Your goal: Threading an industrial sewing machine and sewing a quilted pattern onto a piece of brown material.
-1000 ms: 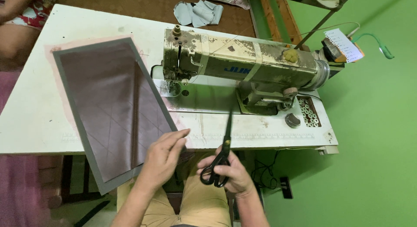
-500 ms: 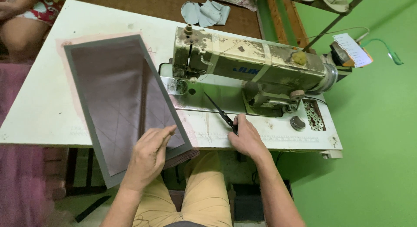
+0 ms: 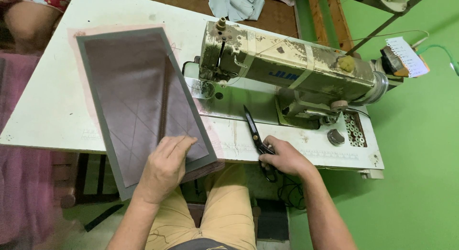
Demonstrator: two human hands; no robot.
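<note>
Head view looking down: I see my left hand (image 3: pixel 165 168) lying palm-down on the near end of a dark quilted fabric panel (image 3: pixel 138 97) with a grey border. Its fingers are pressed close together and flat, fingertips pointing toward the sewing machine, pinning the panel rather than pinching it. The panel lies slanted on the white table (image 3: pixel 52 102), far end toward the top left, near corner hanging over the table's front edge above my knees. A pale pink layer shows beneath it along its far and left edges.

My right hand (image 3: pixel 284 159) rests at the table's front edge, fingers curled around the handles of a pair of black scissors (image 3: pixel 256 135). The blades look closed and lie flat on the table, tips pointing away from me toward the base of the machine. The handles stick out past the table edge under my palm.

Just behind the scissors stands 1 worn, cream-coloured sewing machine (image 3: pixel 287 70), needle end at the left, close beside the panel's right edge. A tray of bobbins (image 3: pixel 355 130) sits at the machine's right end. Grey cloth pieces (image 3: pixel 236 5) lie beyond the table, and another person's leg (image 3: pixel 28 25) shows at the top left.
</note>
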